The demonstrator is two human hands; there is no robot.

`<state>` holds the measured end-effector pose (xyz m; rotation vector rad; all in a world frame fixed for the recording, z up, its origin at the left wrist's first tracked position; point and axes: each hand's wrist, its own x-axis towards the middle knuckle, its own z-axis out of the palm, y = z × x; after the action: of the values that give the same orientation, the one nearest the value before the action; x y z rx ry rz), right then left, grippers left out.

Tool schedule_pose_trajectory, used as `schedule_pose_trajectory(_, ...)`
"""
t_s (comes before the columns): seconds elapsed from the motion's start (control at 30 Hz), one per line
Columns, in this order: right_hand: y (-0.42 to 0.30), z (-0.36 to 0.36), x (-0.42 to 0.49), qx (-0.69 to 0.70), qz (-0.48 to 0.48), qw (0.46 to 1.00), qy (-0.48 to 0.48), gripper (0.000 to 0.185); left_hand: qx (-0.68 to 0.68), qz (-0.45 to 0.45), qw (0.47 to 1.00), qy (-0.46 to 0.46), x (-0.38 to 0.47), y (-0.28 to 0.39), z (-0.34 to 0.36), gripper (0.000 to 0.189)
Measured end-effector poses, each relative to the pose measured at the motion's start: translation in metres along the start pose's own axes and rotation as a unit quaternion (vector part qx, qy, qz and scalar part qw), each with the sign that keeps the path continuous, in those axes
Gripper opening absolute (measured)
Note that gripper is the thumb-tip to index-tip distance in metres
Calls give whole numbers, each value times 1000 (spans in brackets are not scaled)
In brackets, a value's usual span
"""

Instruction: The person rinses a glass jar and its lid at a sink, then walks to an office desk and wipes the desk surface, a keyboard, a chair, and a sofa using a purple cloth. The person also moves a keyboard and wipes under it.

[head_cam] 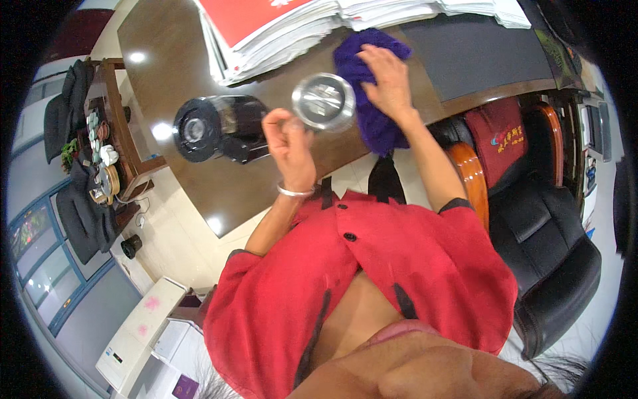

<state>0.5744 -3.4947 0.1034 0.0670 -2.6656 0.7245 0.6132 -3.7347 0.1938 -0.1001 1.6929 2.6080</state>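
My left hand (292,152), with a silver bangle at the wrist, has its fingers curled at the edge of a round metal-rimmed vessel (324,102). Its middle looks dark and shiny, and blur hides the exact grip. A crumpled purple cloth (366,119) lies over the desk (192,189), one end hanging past the front edge. My right hand (389,82) rests on this cloth, fingers spread. Left of my left hand is a black lidded jug-like container (244,119) with a side handle.
Stacked papers with a red cover (256,20) line the far side. A dark desk mat (478,55) lies right. Black chairs (543,224) with wooden arms stand at the right. A low tea table (127,134) and a white cabinet-like unit (134,329) are left.
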Motion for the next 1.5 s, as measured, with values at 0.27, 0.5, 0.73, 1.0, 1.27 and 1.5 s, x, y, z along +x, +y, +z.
schedule_pose_trajectory(0.27, 183, -126, -20, -133, 108, 978, 122, 60, 20, 134, 967, 214, 30, -60, 29, 9)
schedule_pose_trajectory(0.5, 86, -81, -28, 107, -88, 989, -52, 68, 77, 187, 947, 248, 43, -74, 40, 14)
schedule_pose_trajectory(0.73, 132, -105, -27, 6, 22, 1000, 17, 70, 224, 125, 923, 287, 36, -72, 30, 30)
schedule_pose_trajectory(1.0, 153, -157, -175, -4, 346, 902, 257, 57, 320, -106, 919, 205, -46, -50, 33, 25)
schedule_pose_trajectory(1.27, 110, -139, -343, -62, 411, 906, 82, 71, 271, -187, 865, -379, -57, -147, 198, 26)
schedule_pose_trajectory(1.5, 40, -220, -528, -183, 658, 725, 87, 67, 259, -178, 690, -652, -185, -256, 268, 23)
